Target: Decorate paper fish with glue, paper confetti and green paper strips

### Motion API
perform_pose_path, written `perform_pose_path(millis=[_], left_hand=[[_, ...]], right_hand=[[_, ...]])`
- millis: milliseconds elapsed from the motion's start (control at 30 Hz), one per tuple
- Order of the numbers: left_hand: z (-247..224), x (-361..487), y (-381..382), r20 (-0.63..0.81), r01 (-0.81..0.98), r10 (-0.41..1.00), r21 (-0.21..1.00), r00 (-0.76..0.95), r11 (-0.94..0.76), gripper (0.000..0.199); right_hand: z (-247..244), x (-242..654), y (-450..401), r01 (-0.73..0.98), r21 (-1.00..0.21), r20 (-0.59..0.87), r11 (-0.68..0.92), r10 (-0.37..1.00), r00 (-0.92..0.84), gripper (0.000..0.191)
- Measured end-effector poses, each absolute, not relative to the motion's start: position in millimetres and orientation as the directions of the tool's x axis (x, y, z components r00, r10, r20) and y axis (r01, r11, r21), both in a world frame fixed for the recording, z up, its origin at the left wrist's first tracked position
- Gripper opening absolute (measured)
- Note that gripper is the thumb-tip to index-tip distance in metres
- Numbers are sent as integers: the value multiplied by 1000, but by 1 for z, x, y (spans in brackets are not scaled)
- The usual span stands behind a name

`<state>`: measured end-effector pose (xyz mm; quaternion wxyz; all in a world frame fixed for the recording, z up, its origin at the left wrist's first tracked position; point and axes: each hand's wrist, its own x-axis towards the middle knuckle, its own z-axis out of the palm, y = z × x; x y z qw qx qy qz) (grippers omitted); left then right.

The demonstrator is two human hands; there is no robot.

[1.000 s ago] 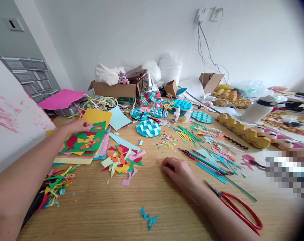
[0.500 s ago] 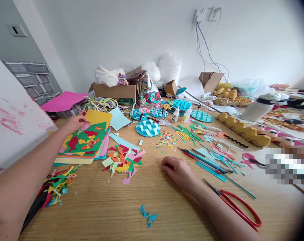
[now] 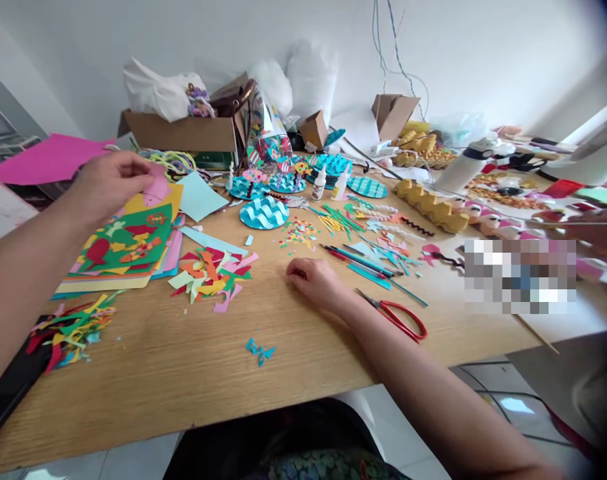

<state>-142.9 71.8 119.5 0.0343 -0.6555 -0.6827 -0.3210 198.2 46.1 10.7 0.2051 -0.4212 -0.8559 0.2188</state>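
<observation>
My left hand [image 3: 116,180] is pinched on a small pink paper piece [image 3: 157,187], above the left side of the table. Below it lies a green paper sheet [image 3: 118,250] with red, orange and yellow cut-outs, on top of a stack of coloured paper. My right hand [image 3: 313,283] rests on the wood with its fingers curled, and nothing shows in them. Red-handled scissors [image 3: 403,320] lie beside my right forearm. To the left of that hand is a heap of paper scraps [image 3: 213,273]; beyond it is a scatter of tiny paper bits [image 3: 298,233].
Blue wavy discs [image 3: 264,213] and two glue bottles [image 3: 319,183] stand farther back. Brushes [image 3: 363,260], paper strips and a yellow egg-carton strip [image 3: 428,207] lie to the right. A white bottle [image 3: 461,167] stands behind them. A magenta sheet [image 3: 53,159] is at far left.
My left hand has lifted the pink paper piece up off the green sheet. The view has turned right and down. My right hand still rests on the table.
</observation>
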Motion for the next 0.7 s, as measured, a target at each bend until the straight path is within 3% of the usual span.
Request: perform_pose_path(millis=[33, 100, 267, 400, 567, 700], left_hand=[[121, -121, 65, 444, 853, 894, 486, -52, -192, 35], [119, -79, 51, 320, 742, 942, 608, 98, -284, 32], [86, -6, 23, 17, 595, 941, 771, 337, -226, 27], [57, 17, 17, -142, 598, 887, 783, 439, -170, 26], [37, 25, 22, -159, 588, 854, 785, 495, -195, 30], [34, 33, 26, -135, 686, 862, 669, 489, -285, 32]], right_hand=[[11, 198, 46, 630, -545, 176, 553, 810, -559, 18], [16, 198, 45, 629, -536, 203, 563, 810, -551, 18], [53, 218, 24, 681, -396, 256, 615, 787, -562, 17], [71, 257, 0, 815, -281, 106, 507, 860, -499, 12], [54, 306, -19, 940, -212, -28, 267, 960, -279, 13], [40, 323, -31, 955, -241, -61, 172, 979, -192, 13]])
